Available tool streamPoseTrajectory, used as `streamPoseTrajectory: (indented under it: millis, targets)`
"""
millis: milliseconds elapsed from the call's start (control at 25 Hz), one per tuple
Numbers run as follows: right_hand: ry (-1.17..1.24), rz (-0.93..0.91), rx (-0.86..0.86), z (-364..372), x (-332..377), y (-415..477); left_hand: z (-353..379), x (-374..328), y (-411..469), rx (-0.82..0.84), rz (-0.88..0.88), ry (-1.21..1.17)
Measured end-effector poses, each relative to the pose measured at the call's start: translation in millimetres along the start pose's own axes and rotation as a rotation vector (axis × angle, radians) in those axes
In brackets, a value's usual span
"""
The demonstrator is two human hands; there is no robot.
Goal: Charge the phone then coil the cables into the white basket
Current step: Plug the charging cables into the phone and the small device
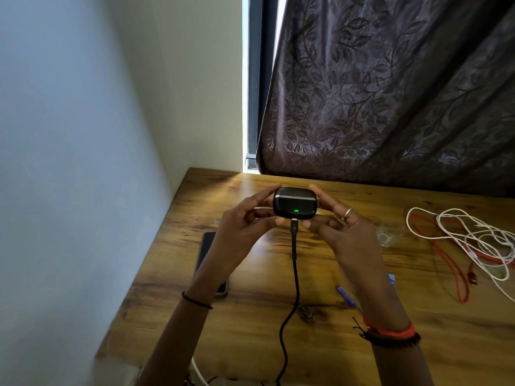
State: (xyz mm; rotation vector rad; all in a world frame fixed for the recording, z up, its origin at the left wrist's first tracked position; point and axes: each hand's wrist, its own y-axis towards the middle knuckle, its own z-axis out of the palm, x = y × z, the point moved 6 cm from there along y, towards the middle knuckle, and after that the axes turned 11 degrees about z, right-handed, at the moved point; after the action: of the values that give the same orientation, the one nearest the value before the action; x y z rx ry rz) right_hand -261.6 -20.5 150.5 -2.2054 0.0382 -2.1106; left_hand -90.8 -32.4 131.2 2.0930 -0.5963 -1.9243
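Both hands hold a small black earbud case [294, 202] with a green light above the wooden table [250, 330]. My left hand [245, 227] grips its left side and my right hand [340, 229] grips its right side. A black cable [294, 288] is plugged into the case's underside and hangs down past the table's front edge. A dark phone [207, 246] lies flat on the table under my left forearm, partly hidden. A tangle of white cable [473, 235] and red cable [457, 274] lies at the right. No white basket is in view.
A wall runs along the table's left side. A dark leaf-patterned curtain [390, 93] hangs behind the table. A clear glass piece [387, 235] sits near the cables, a blue pen [348, 298] lies under my right forearm, and a small dark object [306, 312] rests by the black cable.
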Motion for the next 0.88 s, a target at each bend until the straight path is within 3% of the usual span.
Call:
streamPoseTrajectory:
  millis: [440, 880]
  targets:
    - [0.007, -0.196, 0.015, -8.0, 62.6, -40.5, 4.3, -74.9, 1.1, -0.027, 0.164, -0.018]
    - [0.002, -0.275, 0.003, -17.2, 87.3, -57.2, 10.1, -113.8, 1.1, -0.046, 0.251, -0.004]
